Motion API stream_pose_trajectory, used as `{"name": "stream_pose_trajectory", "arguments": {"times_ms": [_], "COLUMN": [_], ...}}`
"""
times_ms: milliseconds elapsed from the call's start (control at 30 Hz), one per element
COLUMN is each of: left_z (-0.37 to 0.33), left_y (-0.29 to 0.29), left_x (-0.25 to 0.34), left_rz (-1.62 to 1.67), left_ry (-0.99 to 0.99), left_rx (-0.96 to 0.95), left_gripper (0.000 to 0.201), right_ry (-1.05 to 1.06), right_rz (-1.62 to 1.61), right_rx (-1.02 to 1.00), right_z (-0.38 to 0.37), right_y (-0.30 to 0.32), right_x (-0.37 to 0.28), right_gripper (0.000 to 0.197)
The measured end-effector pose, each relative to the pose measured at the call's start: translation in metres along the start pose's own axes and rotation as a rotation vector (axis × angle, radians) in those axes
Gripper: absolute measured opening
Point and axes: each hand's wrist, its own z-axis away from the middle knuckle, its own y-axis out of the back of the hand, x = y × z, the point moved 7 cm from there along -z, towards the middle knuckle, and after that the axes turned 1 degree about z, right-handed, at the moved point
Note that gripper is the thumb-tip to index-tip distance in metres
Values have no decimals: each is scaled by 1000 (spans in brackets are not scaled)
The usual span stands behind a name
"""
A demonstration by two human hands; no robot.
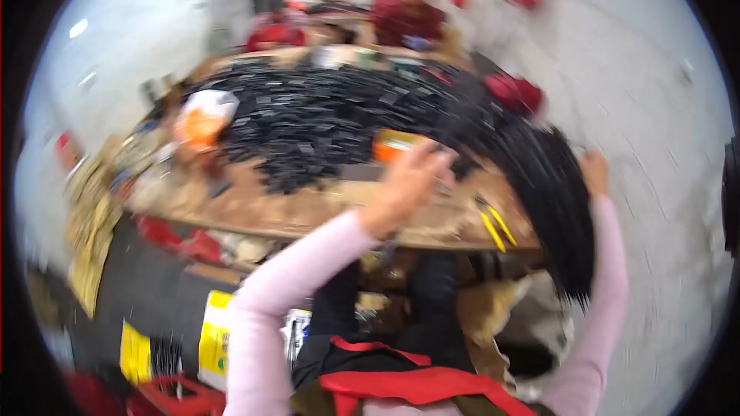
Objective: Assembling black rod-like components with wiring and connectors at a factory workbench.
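A thick bundle of long, thin black strips [551, 196] hangs over the right end of the table, its lower ends loose in the air. My right hand [594, 173] is at the bundle's outer right side; its fingers are blurred and partly hidden, so I cannot see whether they grip the strips. Over the table's front part is my left hand [412, 185], its fingers curled in. Anything within them is too blurred to make out. Yellow-handled pliers [495, 225] lie on the table between the left hand and the bundle. Behind the left hand sits an orange item [391, 146].
A large heap of black strips [308, 115] covers much of the table [308, 219]. An orange-and-white bag [204, 122] stands at its left. Two people [408, 15] sit beyond the table. Yellow packages [216, 331] and a red stool [181, 397] are at lower left.
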Motion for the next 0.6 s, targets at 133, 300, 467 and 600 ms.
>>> {"name": "stream_pose_trajectory", "arguments": {"times_ms": [133, 300, 467, 600], "left_z": [34, 57, 70, 94], "left_y": [58, 67, 62, 94], "left_x": [2, 3, 8, 8], "left_rz": [242, 255, 352, 288], "left_ry": [164, 152, 148, 72], "left_rx": [-5, -26, 124, 70], "left_gripper": [23, 22, 19, 19], "right_ry": [-112, -299, -287, -77], "right_rz": [-432, -1326, -1681, -1543], "right_rx": [-10, -468, -638, -796], "right_z": [-41, -65, -32, -31], "right_y": [78, 167, 145, 155], "right_x": [-67, -266, -378, -422], "right_gripper": [25, 25, 23, 30]}}
